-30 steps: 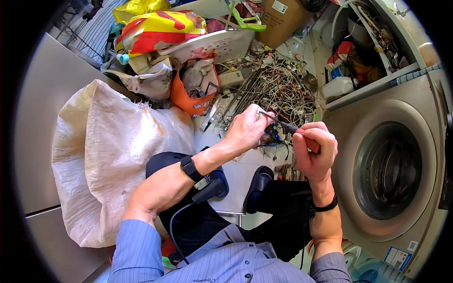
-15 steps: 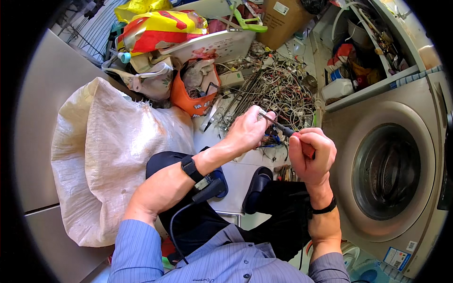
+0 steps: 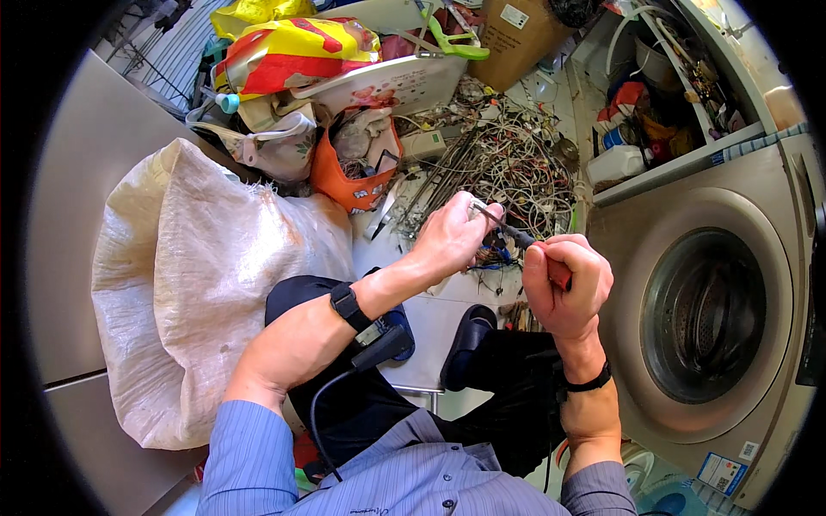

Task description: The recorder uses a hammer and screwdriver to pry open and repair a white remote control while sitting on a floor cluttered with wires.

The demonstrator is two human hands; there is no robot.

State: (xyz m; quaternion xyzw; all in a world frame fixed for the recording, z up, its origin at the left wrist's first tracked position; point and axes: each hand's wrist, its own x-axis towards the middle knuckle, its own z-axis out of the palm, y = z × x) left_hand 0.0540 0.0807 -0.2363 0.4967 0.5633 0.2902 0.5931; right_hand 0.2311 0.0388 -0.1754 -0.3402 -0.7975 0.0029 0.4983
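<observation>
My right hand (image 3: 575, 282) is wrapped round the red handle of a screwdriver (image 3: 518, 236), whose dark shaft points up and left. The tip of the shaft reaches my left hand (image 3: 449, 234). There, thumb and fingers are closed round a small pale piece (image 3: 472, 206), mostly hidden, so its kind does not show. Both hands are in the air in front of my knees. Beyond them, a tangled heap of cables and wires (image 3: 525, 163) lies on the floor.
A large whitish woven sack (image 3: 215, 284) stands at my left, with an orange bag (image 3: 348, 181) beyond it. To the right is a front-loading washing machine (image 3: 688, 301), below an open cabinet (image 3: 680, 163). A cardboard box (image 3: 520, 43) stands at the back.
Almost nothing differs. The screwdriver and both hands stay in nearly the same place, with only a very slight shift of the right hand.
</observation>
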